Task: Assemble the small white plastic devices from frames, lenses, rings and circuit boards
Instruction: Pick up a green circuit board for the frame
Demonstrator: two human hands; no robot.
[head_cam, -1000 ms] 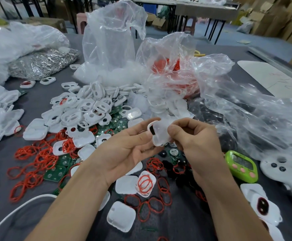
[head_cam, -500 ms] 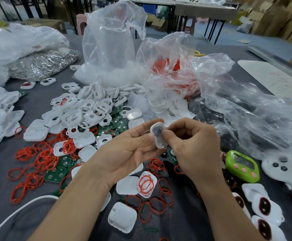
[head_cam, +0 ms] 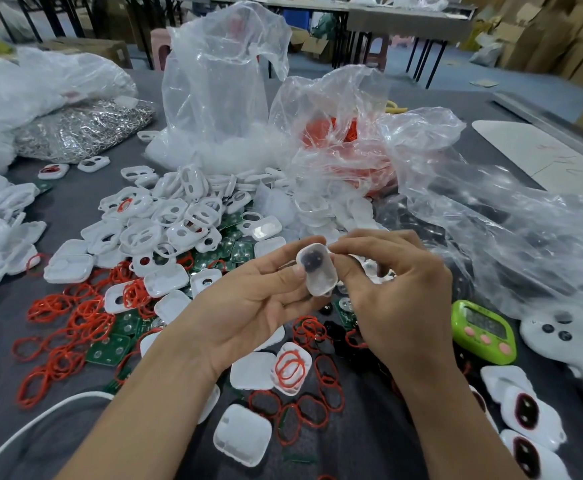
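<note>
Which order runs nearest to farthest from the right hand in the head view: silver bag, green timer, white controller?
1. green timer, just right of the right hand.
2. white controller, farther right.
3. silver bag, far back left.

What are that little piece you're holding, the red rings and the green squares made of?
The held piece looks like translucent, milky plastic: a dark part shows through it. The red rings seem thin rubber or silicone, bending out of round. The green squares look like rigid circuit boards with shiny silver pads.
</note>
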